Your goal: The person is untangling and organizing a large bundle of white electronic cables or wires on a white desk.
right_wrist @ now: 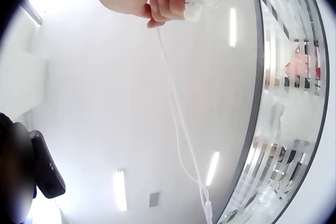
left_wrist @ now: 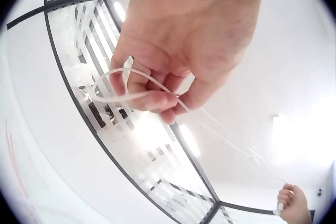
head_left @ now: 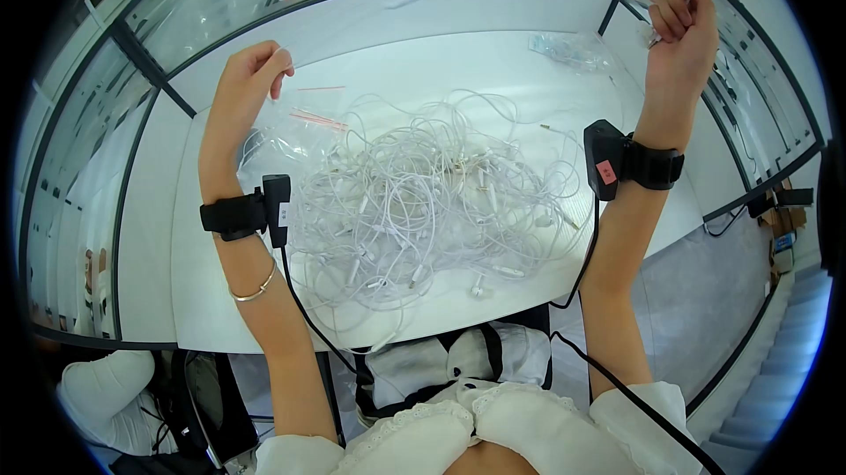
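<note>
A pair of white earphones is stretched between my two raised hands. My left hand [head_left: 249,83], at the upper left above the table, pinches the white cable [left_wrist: 182,103] between thumb and fingers, and a loop of it hangs out past the fingertips. My right hand [head_left: 683,21], held high at the upper right, grips the other end in curled fingers. White earbuds [right_wrist: 194,4] stick out beside those fingers in the right wrist view. Two strands run down from that hand and meet at a small white splitter [right_wrist: 208,209]. Below lies a big tangled heap of white earphones [head_left: 432,202].
The heap covers the middle of the white table [head_left: 203,299]. Clear plastic bags [head_left: 286,144] lie left of it, another clear packet [head_left: 568,50] at the back right. Glass partitions [head_left: 79,202] surround the table. A person in white [head_left: 106,396] sits at the lower left.
</note>
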Demonstrator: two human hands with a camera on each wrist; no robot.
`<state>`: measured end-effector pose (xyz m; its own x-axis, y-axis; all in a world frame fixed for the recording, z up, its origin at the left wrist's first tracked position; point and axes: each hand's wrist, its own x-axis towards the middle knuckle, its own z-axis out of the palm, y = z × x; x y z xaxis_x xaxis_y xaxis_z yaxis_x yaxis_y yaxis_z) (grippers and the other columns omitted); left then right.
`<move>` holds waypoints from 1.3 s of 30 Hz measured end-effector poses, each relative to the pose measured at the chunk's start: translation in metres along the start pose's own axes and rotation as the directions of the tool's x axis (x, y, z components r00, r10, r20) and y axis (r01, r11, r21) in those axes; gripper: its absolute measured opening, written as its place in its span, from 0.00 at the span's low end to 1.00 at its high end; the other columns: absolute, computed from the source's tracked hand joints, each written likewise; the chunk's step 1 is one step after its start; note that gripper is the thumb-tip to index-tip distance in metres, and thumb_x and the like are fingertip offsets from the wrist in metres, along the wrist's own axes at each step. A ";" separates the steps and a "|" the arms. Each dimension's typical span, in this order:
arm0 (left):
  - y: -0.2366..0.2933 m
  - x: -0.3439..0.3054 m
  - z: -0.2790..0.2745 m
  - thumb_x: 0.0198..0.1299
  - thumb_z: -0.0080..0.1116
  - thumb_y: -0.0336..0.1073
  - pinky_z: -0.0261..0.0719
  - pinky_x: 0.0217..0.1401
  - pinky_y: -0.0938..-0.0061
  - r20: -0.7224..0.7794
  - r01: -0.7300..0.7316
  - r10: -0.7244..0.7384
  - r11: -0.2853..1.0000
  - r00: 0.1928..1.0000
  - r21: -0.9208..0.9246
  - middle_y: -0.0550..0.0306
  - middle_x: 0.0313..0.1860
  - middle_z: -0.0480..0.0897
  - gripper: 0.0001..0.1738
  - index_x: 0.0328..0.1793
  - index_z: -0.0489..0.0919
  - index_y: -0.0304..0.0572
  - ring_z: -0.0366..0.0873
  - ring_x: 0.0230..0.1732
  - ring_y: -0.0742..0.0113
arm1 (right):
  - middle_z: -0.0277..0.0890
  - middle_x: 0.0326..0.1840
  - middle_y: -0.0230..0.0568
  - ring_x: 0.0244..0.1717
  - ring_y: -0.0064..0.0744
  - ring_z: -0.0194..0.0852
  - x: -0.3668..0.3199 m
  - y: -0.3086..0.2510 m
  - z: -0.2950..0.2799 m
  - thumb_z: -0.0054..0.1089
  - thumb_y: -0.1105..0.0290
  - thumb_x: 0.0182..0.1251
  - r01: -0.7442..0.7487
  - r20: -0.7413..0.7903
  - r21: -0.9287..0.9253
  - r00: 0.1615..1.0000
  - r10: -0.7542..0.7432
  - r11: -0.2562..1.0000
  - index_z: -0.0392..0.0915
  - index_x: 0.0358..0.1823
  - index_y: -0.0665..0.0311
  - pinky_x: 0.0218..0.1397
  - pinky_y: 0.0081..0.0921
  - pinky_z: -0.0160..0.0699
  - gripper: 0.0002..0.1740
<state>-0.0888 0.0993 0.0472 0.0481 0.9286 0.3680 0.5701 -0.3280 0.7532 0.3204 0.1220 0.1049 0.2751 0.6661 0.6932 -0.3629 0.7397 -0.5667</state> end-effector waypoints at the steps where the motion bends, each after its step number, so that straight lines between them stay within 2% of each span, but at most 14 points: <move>1: -0.012 0.002 -0.002 0.64 0.51 0.39 0.62 0.31 0.80 0.000 -0.019 0.019 1.000 1.000 -0.010 0.65 0.21 0.68 0.14 0.31 0.74 0.36 0.63 0.25 0.78 | 0.47 0.19 0.23 0.18 0.14 0.37 0.002 0.001 -0.003 0.43 0.70 0.72 0.002 -0.019 0.006 1.000 -0.002 1.000 0.66 0.30 0.64 0.20 0.15 0.40 0.10; 5: -0.029 0.002 -0.009 0.66 0.50 0.39 0.65 0.34 0.80 -0.050 -0.062 0.064 0.997 0.997 0.050 0.64 0.27 0.72 0.13 0.36 0.76 0.35 0.69 0.29 0.79 | 0.48 0.19 0.24 0.18 0.14 0.38 0.007 0.004 -0.017 0.44 0.70 0.72 0.007 0.003 0.053 1.000 -0.008 0.999 0.67 0.30 0.65 0.20 0.16 0.41 0.11; 8: -0.036 0.002 -0.004 0.67 0.51 0.42 0.64 0.31 0.82 -0.115 -0.039 0.042 0.999 0.993 0.029 0.65 0.25 0.73 0.16 0.34 0.76 0.34 0.69 0.27 0.80 | 0.48 0.19 0.24 0.18 0.14 0.38 0.010 0.008 -0.023 0.44 0.70 0.72 0.003 -0.002 0.048 1.000 -0.002 0.999 0.68 0.29 0.66 0.20 0.16 0.41 0.11; 11: -0.027 0.001 -0.007 0.64 0.53 0.43 0.63 0.27 0.80 -0.190 0.121 -0.101 0.988 0.977 0.096 0.62 0.20 0.73 0.18 0.30 0.78 0.34 0.67 0.23 0.78 | 0.48 0.19 0.25 0.18 0.14 0.38 0.004 0.008 -0.008 0.45 0.70 0.72 0.009 -0.071 -0.010 0.997 -0.010 1.000 0.69 0.29 0.66 0.20 0.16 0.41 0.11; 15: -0.025 0.002 -0.018 0.60 0.61 0.46 0.57 0.25 0.83 -0.230 0.227 -0.208 0.972 0.951 0.061 0.68 0.17 0.69 0.19 0.22 0.77 0.42 0.61 0.20 0.83 | 0.48 0.19 0.24 0.18 0.14 0.38 0.008 0.011 -0.017 0.45 0.69 0.72 0.013 -0.064 -0.031 0.998 -0.015 0.999 0.69 0.31 0.66 0.21 0.16 0.41 0.11; 16: -0.022 -0.002 -0.020 0.59 0.63 0.44 0.57 0.26 0.84 -0.152 0.157 -0.161 0.987 0.975 -0.039 0.71 0.21 0.69 0.16 0.22 0.74 0.48 0.61 0.23 0.85 | 0.48 0.19 0.24 0.18 0.14 0.38 0.006 0.011 -0.014 0.44 0.70 0.72 0.010 -0.112 -0.004 0.994 -0.010 1.000 0.69 0.31 0.66 0.20 0.16 0.41 0.10; 19: -0.037 -0.003 -0.032 0.59 0.63 0.42 0.56 0.29 0.86 -0.144 0.105 -0.153 0.949 0.978 -0.297 0.71 0.24 0.70 0.14 0.26 0.73 0.49 0.62 0.27 0.85 | 0.47 0.18 0.23 0.18 0.14 0.39 0.007 0.011 -0.024 0.47 0.70 0.69 0.045 -0.161 0.025 0.986 -0.040 0.999 0.70 0.31 0.67 0.21 0.18 0.39 0.10; 22: -0.037 -0.004 -0.035 0.63 0.60 0.39 0.59 0.33 0.88 -0.137 0.094 -0.165 0.905 0.977 -0.414 0.73 0.27 0.68 0.10 0.31 0.72 0.49 0.64 0.30 0.86 | 0.47 0.18 0.23 0.18 0.14 0.39 0.008 0.010 -0.024 0.47 0.70 0.69 0.009 -0.151 0.014 0.989 -0.007 1.000 0.69 0.29 0.66 0.21 0.18 0.39 0.10; 28: -0.021 -0.010 -0.028 0.66 0.52 0.32 0.73 0.44 0.83 -0.098 -0.003 -0.117 0.630 0.988 -0.777 0.66 0.26 0.71 0.02 0.40 0.71 0.44 0.75 0.39 0.77 | 0.49 0.18 0.23 0.18 0.15 0.39 0.009 0.015 -0.026 0.48 0.69 0.69 0.005 -0.190 -0.014 0.982 -0.008 1.000 0.70 0.30 0.67 0.21 0.18 0.40 0.10; 31: -0.031 -0.014 -0.035 0.69 0.48 0.30 0.69 0.41 0.82 0.038 -0.018 0.154 0.345 0.987 -0.938 0.65 0.24 0.69 0.02 0.44 0.69 0.41 0.67 0.33 0.76 | 0.49 0.17 0.24 0.18 0.15 0.39 0.010 0.021 -0.026 0.48 0.70 0.68 0.008 -0.192 -0.028 0.981 -0.013 1.000 0.71 0.30 0.68 0.20 0.18 0.40 0.10; 32: -0.031 -0.014 -0.036 0.67 0.49 0.33 0.63 0.37 0.84 0.077 -0.006 0.200 0.383 0.977 -0.924 0.67 0.21 0.66 0.04 0.42 0.69 0.42 0.62 0.28 0.79 | 0.50 0.18 0.23 0.17 0.15 0.39 0.010 0.022 -0.027 0.48 0.69 0.69 0.003 -0.199 -0.030 0.980 -0.008 1.000 0.71 0.30 0.67 0.20 0.18 0.40 0.10; 35: -0.027 -0.018 -0.041 0.64 0.52 0.37 0.59 0.34 0.87 0.195 0.050 0.070 0.832 0.978 -0.553 0.69 0.20 0.65 0.08 0.36 0.70 0.44 0.61 0.26 0.81 | 0.50 0.18 0.23 0.17 0.15 0.39 0.011 0.021 -0.032 0.48 0.69 0.69 -0.014 -0.227 0.021 0.974 0.018 1.000 0.70 0.29 0.67 0.20 0.18 0.40 0.11; 36: -0.021 -0.021 -0.038 0.61 0.54 0.41 0.58 0.33 0.86 0.176 0.118 -0.045 0.895 0.983 -0.431 0.70 0.20 0.65 0.11 0.30 0.70 0.46 0.60 0.24 0.82 | 0.50 0.18 0.23 0.17 0.14 0.39 0.011 0.021 -0.033 0.48 0.69 0.69 -0.002 -0.205 0.009 0.979 0.004 1.000 0.70 0.29 0.66 0.20 0.18 0.40 0.11; 39: -0.035 -0.018 -0.035 0.61 0.58 0.44 0.57 0.28 0.86 0.141 0.192 -0.153 0.926 0.978 -0.325 0.72 0.17 0.65 0.14 0.28 0.72 0.46 0.59 0.21 0.84 | 0.51 0.18 0.23 0.17 0.14 0.39 0.013 0.022 -0.032 0.48 0.70 0.69 -0.013 -0.174 0.011 0.985 0.014 1.000 0.70 0.29 0.66 0.20 0.18 0.40 0.10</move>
<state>-0.1384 0.0885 0.0331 0.0754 0.9829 0.1678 0.2708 -0.1821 0.9452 0.3448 0.1501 0.0868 0.4206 0.6831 0.5970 -0.3759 0.7302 -0.5706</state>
